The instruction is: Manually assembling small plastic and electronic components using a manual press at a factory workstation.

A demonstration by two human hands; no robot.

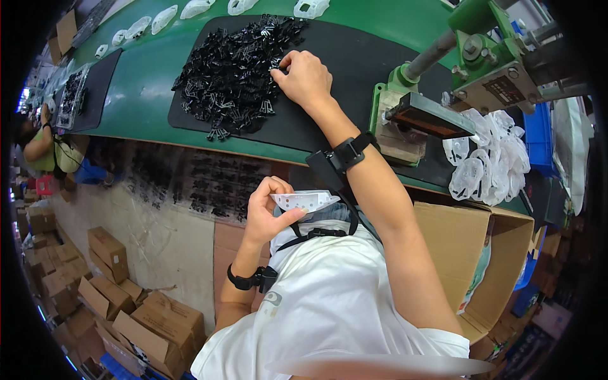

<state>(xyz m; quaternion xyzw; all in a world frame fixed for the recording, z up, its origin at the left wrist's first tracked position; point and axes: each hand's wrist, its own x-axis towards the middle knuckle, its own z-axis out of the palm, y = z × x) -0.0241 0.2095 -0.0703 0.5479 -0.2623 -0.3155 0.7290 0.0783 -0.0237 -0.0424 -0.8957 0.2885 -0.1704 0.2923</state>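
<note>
In my left hand point(261, 212), held in front of my waist, is a white, translucent plastic shell point(307, 201) with rows of small dots. The thumb presses along its near side and the fingers curl behind. Over the bench, my right hand point(306, 77) meets the right edge of a heap of small black plastic parts point(228, 76). Its thumb and forefinger close in a pinch on a small black plastic part, mostly hidden by the fingertips. The heap lies on a black mat point(345, 60).
A green hand press point(405, 120) stands right of the mat, beside a pile of white shells point(487, 158). More shells point(164, 19) line the far side of the green bench point(139, 82). An opened carton point(453, 247) stands at my right; several cartons point(168, 316) lie lower left. Another person point(47, 142) sits far left.
</note>
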